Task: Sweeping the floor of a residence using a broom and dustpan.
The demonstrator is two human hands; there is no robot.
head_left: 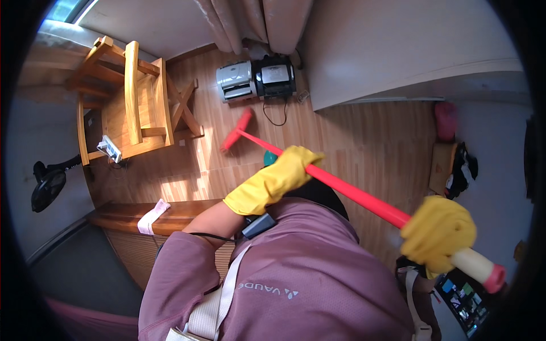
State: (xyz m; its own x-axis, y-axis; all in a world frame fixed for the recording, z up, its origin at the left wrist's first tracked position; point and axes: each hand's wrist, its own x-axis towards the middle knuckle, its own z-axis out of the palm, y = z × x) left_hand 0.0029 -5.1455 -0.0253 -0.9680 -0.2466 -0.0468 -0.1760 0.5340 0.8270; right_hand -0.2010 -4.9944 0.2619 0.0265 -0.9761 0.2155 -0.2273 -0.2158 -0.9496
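Observation:
Both of my hands wear yellow rubber gloves and grip one long-handled red floor broom or brush. My left hand [296, 164] is closed around the middle of the red handle [358, 189]. Farther up, my right hand [441, 232] holds the handle near its cream-coloured end [471, 262], which has a pink cap. The handle slants down to the left. Its red crosswise head [237, 130] is blurred over the wood-look floor [362, 136], so I cannot tell its exact type. Part of a teal item [269, 158], perhaps a slipper, shows beside my left glove.
A wooden chair [134, 98] stands at the left with a white power strip [110, 149] on it. Two machines [235, 81] sit ahead by the curtain [247, 25], with a cable on the floor. A cardboard box [439, 166] is at right, a wooden ledge [123, 219] at left.

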